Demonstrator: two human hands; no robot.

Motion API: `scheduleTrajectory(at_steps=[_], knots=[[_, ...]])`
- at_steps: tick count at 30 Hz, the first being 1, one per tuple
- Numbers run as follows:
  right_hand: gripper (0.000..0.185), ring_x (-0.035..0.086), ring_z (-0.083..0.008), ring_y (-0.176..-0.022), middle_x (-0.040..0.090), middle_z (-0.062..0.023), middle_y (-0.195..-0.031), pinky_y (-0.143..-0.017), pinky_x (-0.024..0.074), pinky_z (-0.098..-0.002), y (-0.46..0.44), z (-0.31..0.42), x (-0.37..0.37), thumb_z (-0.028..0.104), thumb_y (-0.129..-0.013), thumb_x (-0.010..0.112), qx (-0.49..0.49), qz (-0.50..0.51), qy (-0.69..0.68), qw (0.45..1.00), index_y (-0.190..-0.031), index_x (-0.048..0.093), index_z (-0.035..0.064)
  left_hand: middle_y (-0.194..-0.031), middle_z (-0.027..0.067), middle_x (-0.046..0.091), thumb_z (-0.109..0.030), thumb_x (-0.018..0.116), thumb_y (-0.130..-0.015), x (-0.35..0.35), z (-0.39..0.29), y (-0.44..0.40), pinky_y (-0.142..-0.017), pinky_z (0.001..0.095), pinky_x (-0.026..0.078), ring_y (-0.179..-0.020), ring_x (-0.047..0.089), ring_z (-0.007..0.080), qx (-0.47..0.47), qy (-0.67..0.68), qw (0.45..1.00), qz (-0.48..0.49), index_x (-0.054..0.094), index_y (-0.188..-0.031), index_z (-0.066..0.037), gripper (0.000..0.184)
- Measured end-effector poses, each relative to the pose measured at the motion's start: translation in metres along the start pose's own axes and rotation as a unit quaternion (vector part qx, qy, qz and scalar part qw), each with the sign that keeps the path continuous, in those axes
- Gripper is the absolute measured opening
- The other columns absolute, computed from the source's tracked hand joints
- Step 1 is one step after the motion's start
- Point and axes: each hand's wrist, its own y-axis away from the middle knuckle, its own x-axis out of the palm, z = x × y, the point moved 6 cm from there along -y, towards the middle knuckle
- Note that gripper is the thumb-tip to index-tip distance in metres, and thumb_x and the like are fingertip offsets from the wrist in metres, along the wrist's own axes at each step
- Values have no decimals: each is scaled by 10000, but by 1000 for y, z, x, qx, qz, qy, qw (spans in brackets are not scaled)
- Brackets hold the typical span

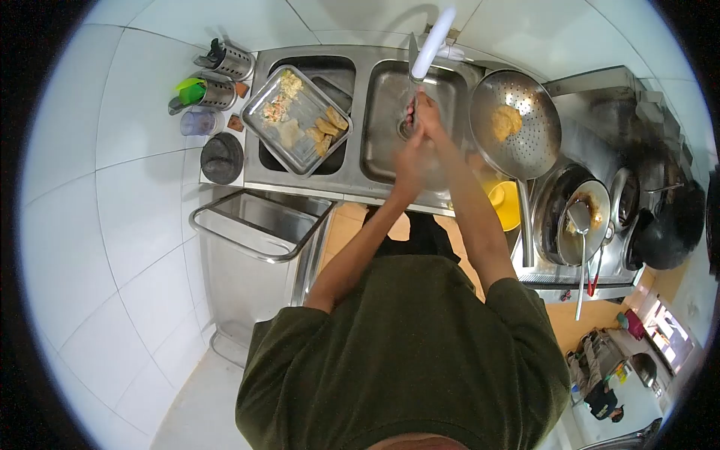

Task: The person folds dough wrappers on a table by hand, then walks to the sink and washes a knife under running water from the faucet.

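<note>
My right hand (427, 116) is closed around the handle of a knife (412, 57) over the right sink basin (382, 86). The blade points up toward the wall, beside the white faucet spout (435, 43). Close to my right wrist is my left hand (409, 163), smeared by motion, so its fingers do not show clearly. Whether the two hands touch, I cannot tell.
A glass dish (304, 163) with food portions rests across the left basin. To the right, a perforated strainer (536, 146) holds a fried piece. Beyond it are a pan (596, 195) with a spatula (579, 217), and a yellow container (510, 206). A metal cart (244, 285) stands left.
</note>
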Motion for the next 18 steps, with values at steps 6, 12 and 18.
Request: scheduleTrajectory(at_steps=[6,12,18], knots=[[473,533,-160,-565,539,-29,-706,-514,493,-329,29,9,26,509,-1006,438,52,75,-77,993,-952,560,55,-1483,273,385,-261,533,-1006,10,-47,22,-1045,322,386,-1357,433,280,73,-80,994,27,461,-1388,29,484],[441,476,-131,-505,494,3,-656,-456,437,-306,45,-6,21,489,-1026,395,54,143,-132,979,-942,553,86,-982,152,666,-260,559,-999,-43,1,-2,-831,331,505,-915,650,220,-67,-53,996,-4,575,-1197,23,345],[515,419,-131,-414,399,16,-539,-398,388,-299,84,-5,11,585,-1012,307,64,154,-82,983,-802,461,140,-772,75,610,-270,588,-978,-45,19,-62,-492,312,472,-561,575,156,-151,119,978,-85,542,-1075,4,294]])
